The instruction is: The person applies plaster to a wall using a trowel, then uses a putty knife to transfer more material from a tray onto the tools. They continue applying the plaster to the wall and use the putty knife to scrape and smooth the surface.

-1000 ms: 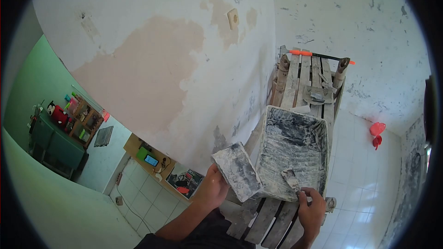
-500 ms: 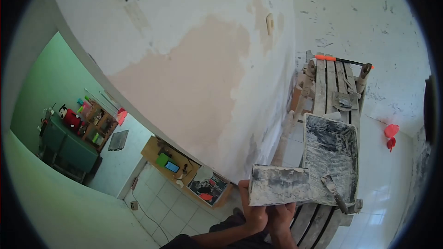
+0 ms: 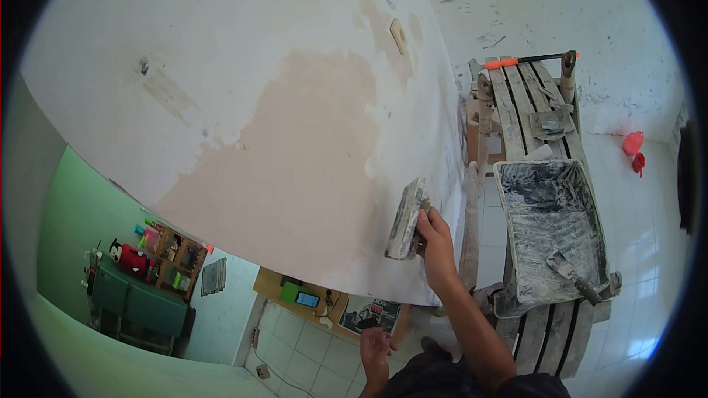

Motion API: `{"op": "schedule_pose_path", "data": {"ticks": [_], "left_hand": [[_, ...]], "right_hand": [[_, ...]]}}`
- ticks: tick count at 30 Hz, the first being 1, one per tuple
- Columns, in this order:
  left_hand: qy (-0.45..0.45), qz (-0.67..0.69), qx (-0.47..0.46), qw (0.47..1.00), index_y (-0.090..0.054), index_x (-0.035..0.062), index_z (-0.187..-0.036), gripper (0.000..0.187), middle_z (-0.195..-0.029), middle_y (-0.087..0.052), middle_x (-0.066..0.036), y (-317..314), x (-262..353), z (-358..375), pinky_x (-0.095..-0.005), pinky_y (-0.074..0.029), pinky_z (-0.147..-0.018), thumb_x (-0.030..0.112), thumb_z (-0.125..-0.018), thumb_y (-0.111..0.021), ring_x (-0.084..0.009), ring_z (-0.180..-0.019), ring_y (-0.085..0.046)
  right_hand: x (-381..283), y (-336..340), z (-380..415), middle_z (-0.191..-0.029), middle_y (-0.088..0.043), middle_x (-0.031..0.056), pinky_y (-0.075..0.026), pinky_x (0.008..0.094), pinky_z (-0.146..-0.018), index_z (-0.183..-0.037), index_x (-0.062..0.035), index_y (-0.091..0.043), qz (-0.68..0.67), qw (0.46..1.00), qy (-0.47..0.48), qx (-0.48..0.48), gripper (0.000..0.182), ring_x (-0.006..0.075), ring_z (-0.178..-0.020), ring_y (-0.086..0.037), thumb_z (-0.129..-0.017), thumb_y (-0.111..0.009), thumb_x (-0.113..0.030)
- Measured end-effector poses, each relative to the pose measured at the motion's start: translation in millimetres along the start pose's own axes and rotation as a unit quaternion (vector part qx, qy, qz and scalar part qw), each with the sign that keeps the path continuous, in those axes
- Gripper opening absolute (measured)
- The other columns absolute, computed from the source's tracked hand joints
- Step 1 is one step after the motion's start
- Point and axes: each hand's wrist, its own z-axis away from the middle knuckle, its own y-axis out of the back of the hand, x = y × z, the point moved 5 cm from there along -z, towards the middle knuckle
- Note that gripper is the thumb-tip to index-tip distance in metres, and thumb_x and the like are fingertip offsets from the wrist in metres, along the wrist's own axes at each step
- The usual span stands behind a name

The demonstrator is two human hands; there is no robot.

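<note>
My right hand [image 3: 435, 239] is wrapped round the handle of a plastering trowel [image 3: 403, 222]. The trowel's broad flat blade, smeared grey and white, is tilted up close in front of the wall [image 3: 310, 147], at the lower right of a large beige patch. My left hand [image 3: 376, 346] is low in the middle with nothing visible in it, fingers loosely bent and thumb apart. On the right, a tray [image 3: 509, 250] coated with grey-white paste rests on a slatted wooden bench [image 3: 568, 346]. A putty knife [image 3: 574, 278] lies in the tray.
Further along the bench are a second flat blade [image 3: 552, 125] and an orange-and-black handled tool [image 3: 516, 63]. A wooden pole [image 3: 472, 214] stands between bench and wall. Below the wall, a low table [image 3: 273, 286] holds a phone [image 3: 307, 299]. A cable [image 3: 276, 378] crosses the tiled floor.
My left hand has come away from the trowel and dropped lower left. My right hand has raised the trowel toward the wall and turned its blade. The view has shifted.
</note>
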Motion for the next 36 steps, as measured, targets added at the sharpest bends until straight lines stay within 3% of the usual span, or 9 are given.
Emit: {"op": "schedule_pose_path", "data": {"ticks": [4, 6, 19, 21, 28, 31, 33, 35, 36], "left_hand": [[0.058, -0.085, 0.01, 0.995, -0.05, 0.0036, -0.124, 0.03, -0.1, -0.061, -0.011, 58.3, -72.2, 3.5, -0.0287, -0.049, -0.064, 0.007, -0.098, -0.064, -0.0172, -0.076, -0.065], [0.051, -0.134, -0.009, 0.99, -0.054, 0.0013, -0.132, 0.036, -0.111, -0.062, -0.011, 77.7, -96.5, 9.0, -0.037, -0.058, -0.071, 0.02, -0.102, -0.06, -0.0241, -0.085, -0.065], [0.06, -0.072, 0.01, 0.996, -0.061, 0.0062, -0.119, 0.023, -0.113, -0.063, -0.009, 87.0, -159.1, -14.1, -0.0334, -0.059, -0.066, 0.017, -0.1, -0.066, -0.0188, -0.086, -0.067], [0.105, -0.134, 0.005, 0.985, -0.052, 0.0017, -0.12, 0.029, -0.1, -0.061, -0.01, 92.6, -184.7, -22.9, -0.0314, -0.055, -0.065, 0.006, -0.096, -0.068, -0.0183, -0.076, -0.067], [0.164, -0.188, 0.001, 0.968, -0.054, -0.0016, -0.117, 0.029, -0.104, -0.061, -0.011, 70.2, -124.3, -23.5, -0.0332, -0.058, -0.068, 0.008, -0.095, -0.071, -0.0182, -0.08, -0.068], [0.134, -0.169, -0.001, 0.976, -0.055, -0.0013, -0.116, 0.029, -0.11, -0.062, -0.013, 74.5, -129.0, -24.3, -0.0329, -0.059, -0.07, 0.008, -0.095, -0.072, -0.0178, -0.082, -0.068], [0.085, -0.165, -0.01, 0.983, -0.056, -0.0008, -0.12, 0.029, -0.11, -0.065, -0.012, 86.3, -145.2, -24.7, -0.0324, -0.059, -0.07, 0.011, -0.097, -0.069, -0.017, -0.084, -0.068], [0.096, -0.119, -0.024, 0.988, -0.06, 0.0028, -0.118, 0.025, -0.111, -0.065, -0.011, 83.6, -121.5, -11.7, -0.0331, -0.059, -0.068, 0.016, -0.099, -0.068, -0.0178, -0.086, -0.068], [0.11, -0.071, -0.039, 0.991, -0.063, 0.0065, -0.116, 0.022, -0.111, -0.065, -0.009, 80.0, -111.2, -3.8, -0.0338, -0.059, -0.066, 0.021, -0.1, -0.067, -0.0186, -0.088, -0.068]], "right_hand": [[8.1, -20.8, -7.8, -0.088, -0.054, -0.0022, -0.042, 0.0238, -0.075, -0.1, -0.0048, -0.056, 0.034, 0.999, 0.005, -0.021, 0.027, 0.0061, -0.081, -0.048, -0.109, -0.051, -0.03], [5.6, -30.6, -6.6, -0.088, -0.054, -0.0019, -0.042, 0.0238, -0.075, -0.099, -0.004, -0.057, 0.045, 0.998, 0.024, -0.032, 0.026, 0.0059, -0.081, -0.047, -0.108, -0.053, -0.028], [-62.8, -103.5, 11.4, -0.086, -0.055, 0.0006, -0.042, 0.0248, -0.069, -0.094, -0.0037, -0.053, 0.041, 0.994, 0.057, -0.085, 0.027, 0.0054, -0.079, -0.049, -0.106, -0.056, -0.027], [-78.5, -122.1, 14.7, -0.087, -0.057, 0.0028, -0.044, 0.0265, -0.069, -0.095, -0.0024, -0.052, 0.053, 0.991, 0.063, -0.109, 0.028, 0.0062, -0.08, -0.051, -0.105, -0.058, -0.029], [-185.1, -214.6, 35.5, -0.089, -0.059, 0.0043, -0.049, 0.0285, -0.069, -0.099, -0.0028, -0.055, -0.064, 0.939, 0.161, -0.298, 0.032, 0.0087, -0.079, -0.054, -0.104, -0.056, -0.034], [-226.5, -187.5, 32.6, -0.098, -0.064, -0.0007, -0.053, 0.0294, -0.082, -0.114, -0.003, -0.057, -0.192, 0.898, 0.293, -0.266, 0.033, 0.0079, -0.088, -0.062, -0.106, -0.05, -0.034], [-207.6, -148.3, 19.2, -0.103, -0.066, 0.0006, -0.054, 0.0312, -0.089, -0.125, 0.0, -0.055, -0.203, 0.923, 0.254, -0.204, 0.036, 0.0102, -0.092, -0.065, -0.106, -0.049, -0.03], [-165.5, -106.8, 11.7, -0.1, -0.065, -0.0005, -0.052, 0.0271, -0.082, -0.132, -0.0008, -0.054, -0.104, 0.966, 0.195, -0.135, 0.039, 0.0071, -0.089, -0.062, -0.107, -0.049, -0.029], [-146.8, -95.2, 11.9, -0.09, -0.059, -0.0025, -0.044, 0.0239, -0.071, -0.115, -0.0046, -0.055, -0.056, 0.975, 0.177, -0.119, 0.028, 0.0048, -0.079, -0.053, -0.107, -0.052, -0.031]]}}
